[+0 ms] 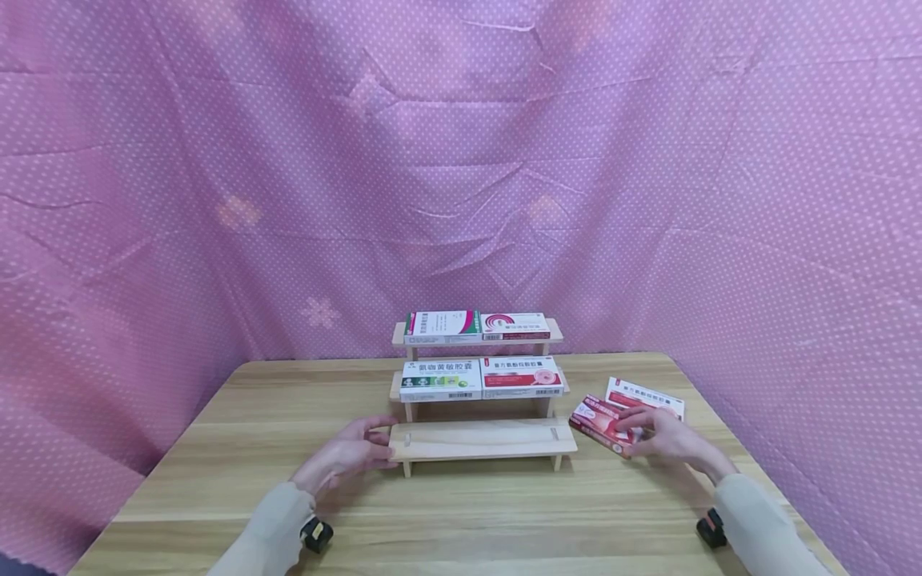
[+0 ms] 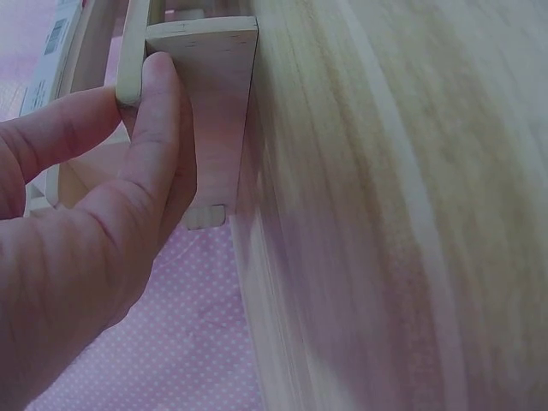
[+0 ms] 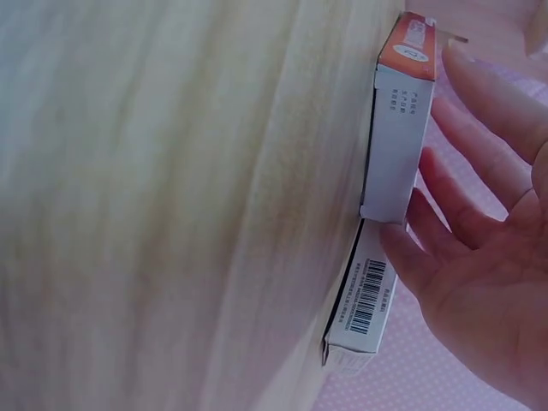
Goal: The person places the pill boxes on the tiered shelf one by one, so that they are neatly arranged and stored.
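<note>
A three-step wooden stand (image 1: 483, 438) is on the table, its lowest step bare. My left hand (image 1: 358, 448) pinches the left end of that step; in the left wrist view the thumb and a finger (image 2: 158, 111) lie on either side of the board. To the right of the stand lies a red medicine box (image 1: 601, 424), beside a white and red medicine box (image 1: 644, 396). My right hand (image 1: 664, 436) is over these two, its fingers spread and slightly bent at the red box. In the right wrist view the fingertips reach the boxes' upper side.
The middle step carries a white and green medicine box (image 1: 441, 380) and a white and red box (image 1: 522, 378). Two more boxes (image 1: 442, 324) lie on the top step. A pink dotted curtain (image 1: 461, 176) hangs behind the wooden table (image 1: 461, 520).
</note>
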`<state>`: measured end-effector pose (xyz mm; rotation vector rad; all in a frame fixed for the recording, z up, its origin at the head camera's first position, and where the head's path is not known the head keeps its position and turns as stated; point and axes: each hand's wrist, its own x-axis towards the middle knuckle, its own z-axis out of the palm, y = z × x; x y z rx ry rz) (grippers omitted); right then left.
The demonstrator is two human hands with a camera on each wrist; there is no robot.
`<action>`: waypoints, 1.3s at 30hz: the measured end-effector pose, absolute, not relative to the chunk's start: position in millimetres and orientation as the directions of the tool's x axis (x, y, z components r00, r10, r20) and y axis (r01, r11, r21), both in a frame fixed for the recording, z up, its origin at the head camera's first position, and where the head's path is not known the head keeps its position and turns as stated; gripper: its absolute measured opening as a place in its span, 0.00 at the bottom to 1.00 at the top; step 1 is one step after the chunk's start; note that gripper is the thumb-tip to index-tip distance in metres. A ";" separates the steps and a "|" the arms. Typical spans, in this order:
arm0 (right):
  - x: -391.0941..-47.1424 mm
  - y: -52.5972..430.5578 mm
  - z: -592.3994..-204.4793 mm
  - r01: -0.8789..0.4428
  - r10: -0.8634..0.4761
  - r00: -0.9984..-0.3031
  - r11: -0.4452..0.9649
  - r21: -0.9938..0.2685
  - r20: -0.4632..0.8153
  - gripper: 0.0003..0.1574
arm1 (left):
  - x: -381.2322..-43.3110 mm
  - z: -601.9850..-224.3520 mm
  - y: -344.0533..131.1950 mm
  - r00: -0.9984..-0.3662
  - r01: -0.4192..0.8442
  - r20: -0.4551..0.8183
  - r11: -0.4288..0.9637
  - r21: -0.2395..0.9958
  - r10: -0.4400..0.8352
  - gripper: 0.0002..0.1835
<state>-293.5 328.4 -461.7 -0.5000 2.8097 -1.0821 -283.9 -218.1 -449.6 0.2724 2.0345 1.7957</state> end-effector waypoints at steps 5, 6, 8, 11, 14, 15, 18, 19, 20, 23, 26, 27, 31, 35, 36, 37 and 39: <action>-294.0 325.2 -463.3 -0.266 -0.316 -0.948 0.707 -0.655 0.044 0.27 | -282.7 -450.2 -219.1 -0.899 -0.123 -0.173 0.148 0.981 0.402 0.41; -294.0 324.8 -463.4 -0.269 -0.315 -0.948 0.710 -0.651 0.048 0.27 | -282.5 -450.4 -219.2 -0.900 -0.122 -0.172 0.147 0.981 0.401 0.40; -293.6 323.9 -463.4 -0.270 -0.315 -0.948 0.711 -0.649 0.049 0.28 | -282.3 -450.6 -219.2 -0.900 -0.122 -0.171 0.145 0.982 0.402 0.40; -292.4 323.4 -463.1 -0.260 -0.317 -0.948 0.715 -0.649 0.029 0.30 | -282.4 -451.5 -219.3 -0.898 -0.124 -0.174 0.146 0.981 0.403 0.41; -291.5 323.1 -462.9 -0.233 -0.307 -0.952 0.720 -0.653 0.002 0.32 | -282.1 -451.8 -219.1 -0.897 -0.127 -0.177 0.146 0.981 0.404 0.41; -291.3 323.2 -462.9 -0.232 -0.310 -0.951 0.722 -0.652 -0.005 0.32 | -282.0 -451.8 -219.0 -0.898 -0.129 -0.179 0.149 0.980 0.402 0.41; -291.0 323.7 -463.0 -0.230 -0.309 -0.951 0.727 -0.647 -0.009 0.33 | -281.8 -451.3 -218.1 -0.898 -0.127 -0.179 0.152 0.980 0.403 0.41; -291.0 324.2 -463.3 -0.236 -0.310 -0.951 0.734 -0.637 -0.005 0.33 | -282.0 -451.2 -217.8 -0.898 -0.124 -0.177 0.155 0.980 0.403 0.41; -290.9 324.5 -463.4 -0.242 -0.310 -0.951 0.739 -0.628 0.001 0.33 | -282.3 -451.0 -217.4 -0.898 -0.124 -0.178 0.155 0.980 0.403 0.41; -290.9 325.6 -463.9 -0.246 -0.302 -0.953 0.761 -0.600 0.007 0.33 | -283.8 -451.0 -216.2 -0.897 -0.117 -0.173 0.158 0.980 0.408 0.40; -290.9 325.2 -462.3 -0.221 -0.278 -0.961 0.777 -0.590 -0.005 0.34 | -285.2 -450.8 -215.7 -0.899 -0.113 -0.172 0.166 0.980 0.402 0.40; -290.7 325.0 -461.4 -0.208 -0.268 -0.963 0.777 -0.594 -0.013 0.35 | -285.9 -450.7 -215.6 -0.899 -0.110 -0.169 0.165 0.980 0.403 0.40; -289.9 324.8 -457.2 -0.169 -0.228 -0.974 0.772 -0.612 -0.019 0.36 | -287.6 -450.8 -215.6 -0.898 -0.101 -0.157 0.156 0.983 0.412 0.40; -289.9 326.0 -454.9 -0.145 -0.202 -0.979 0.745 -0.651 -0.013 0.35 | -286.4 -450.6 -216.5 -0.899 -0.102 -0.158 0.153 0.983 0.410 0.40; -289.9 326.5 -454.5 -0.146 -0.202 -0.979 0.735 -0.662 -0.009 0.35 | -285.8 -450.5 -216.9 -0.900 -0.106 -0.161 0.156 0.982 0.405 0.40; -289.8 326.5 -453.8 -0.140 -0.197 -0.980 0.724 -0.675 -0.007 0.35 | -285.1 -450.5 -217.4 -0.901 -0.109 -0.164 0.157 0.982 0.401 0.40; -288.9 326.9 -451.7 -0.139 -0.195 -0.981 0.697 -0.703 0.001 0.36 | -283.5 -450.7 -218.3 -0.904 -0.116 -0.171 0.162 0.980 0.391 0.40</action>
